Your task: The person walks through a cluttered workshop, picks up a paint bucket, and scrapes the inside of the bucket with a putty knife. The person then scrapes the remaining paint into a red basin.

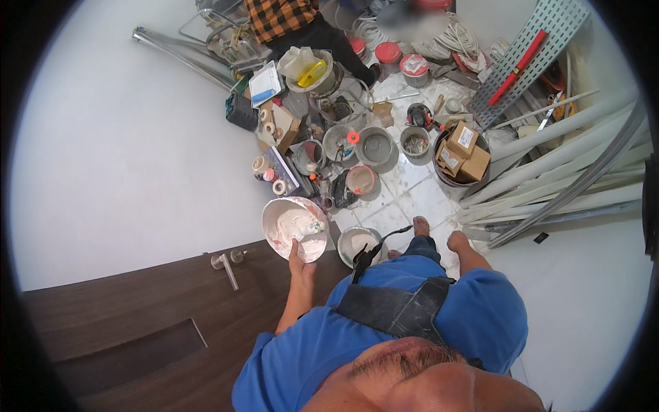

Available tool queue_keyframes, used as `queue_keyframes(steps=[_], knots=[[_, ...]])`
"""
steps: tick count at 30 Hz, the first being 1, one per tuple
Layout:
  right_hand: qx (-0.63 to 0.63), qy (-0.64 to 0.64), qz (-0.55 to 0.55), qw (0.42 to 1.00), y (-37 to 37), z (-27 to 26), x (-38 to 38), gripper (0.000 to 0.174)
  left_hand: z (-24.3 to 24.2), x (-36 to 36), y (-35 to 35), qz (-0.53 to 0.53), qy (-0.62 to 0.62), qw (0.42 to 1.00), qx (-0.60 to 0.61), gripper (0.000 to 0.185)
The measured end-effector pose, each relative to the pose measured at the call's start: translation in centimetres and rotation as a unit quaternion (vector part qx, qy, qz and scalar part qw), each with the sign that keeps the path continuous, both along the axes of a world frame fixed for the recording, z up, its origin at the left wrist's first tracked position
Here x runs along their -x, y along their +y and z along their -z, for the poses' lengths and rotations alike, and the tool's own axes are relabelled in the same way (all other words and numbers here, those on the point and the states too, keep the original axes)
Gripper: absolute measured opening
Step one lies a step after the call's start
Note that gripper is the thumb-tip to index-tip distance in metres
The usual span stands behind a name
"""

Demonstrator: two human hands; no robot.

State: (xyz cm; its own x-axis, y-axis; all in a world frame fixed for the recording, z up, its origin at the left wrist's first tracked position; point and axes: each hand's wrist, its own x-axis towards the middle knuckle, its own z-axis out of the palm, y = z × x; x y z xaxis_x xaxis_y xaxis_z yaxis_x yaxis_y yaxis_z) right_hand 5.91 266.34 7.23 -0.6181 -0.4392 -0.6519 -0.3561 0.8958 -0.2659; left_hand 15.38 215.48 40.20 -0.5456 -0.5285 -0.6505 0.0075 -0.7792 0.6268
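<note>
My left hand grips the near rim of a white bucket, its thumb over the edge. Pale pink paste coats the inside of this bucket, and a smeared tool, its kind unclear, rests in it at the right. My right hand hangs low beside my right leg; its fingers are mostly hidden from above, and nothing is seen in it. Between my left arm and my legs a second bucket with whitish contents stands on the tiled floor.
A dark wooden door with a lever handle is at my left. Several buckets, a box-filled tub and rolls of tape stand ahead. Long pipes lean at right, near a perforated panel. Another person is at the top.
</note>
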Motion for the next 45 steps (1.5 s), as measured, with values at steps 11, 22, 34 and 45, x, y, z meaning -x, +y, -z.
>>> queue_keyframes(steps=[11,22,34,45], knots=[[0.174,-0.069,0.146,0.972,-4.4,-0.4,6.8,0.020,1.2,-3.9,2.7,-0.098,-0.015,0.994,-0.051,0.053],[0.117,-0.061,-0.040,0.990,0.0,5.5,10.7,0.015,2.5,-12.0,6.2,-0.265,-0.054,0.961,-0.067,0.053],[0.303,-0.257,0.338,0.853,-18.1,-11.7,19.1,0.036,1.6,-12.7,6.7,-0.295,-0.027,0.953,-0.055,0.056],[0.754,-0.421,-0.504,0.033,-18.5,-59.2,28.9,0.031,3.0,-11.3,4.9,-0.263,-0.082,0.960,-0.056,0.056]])
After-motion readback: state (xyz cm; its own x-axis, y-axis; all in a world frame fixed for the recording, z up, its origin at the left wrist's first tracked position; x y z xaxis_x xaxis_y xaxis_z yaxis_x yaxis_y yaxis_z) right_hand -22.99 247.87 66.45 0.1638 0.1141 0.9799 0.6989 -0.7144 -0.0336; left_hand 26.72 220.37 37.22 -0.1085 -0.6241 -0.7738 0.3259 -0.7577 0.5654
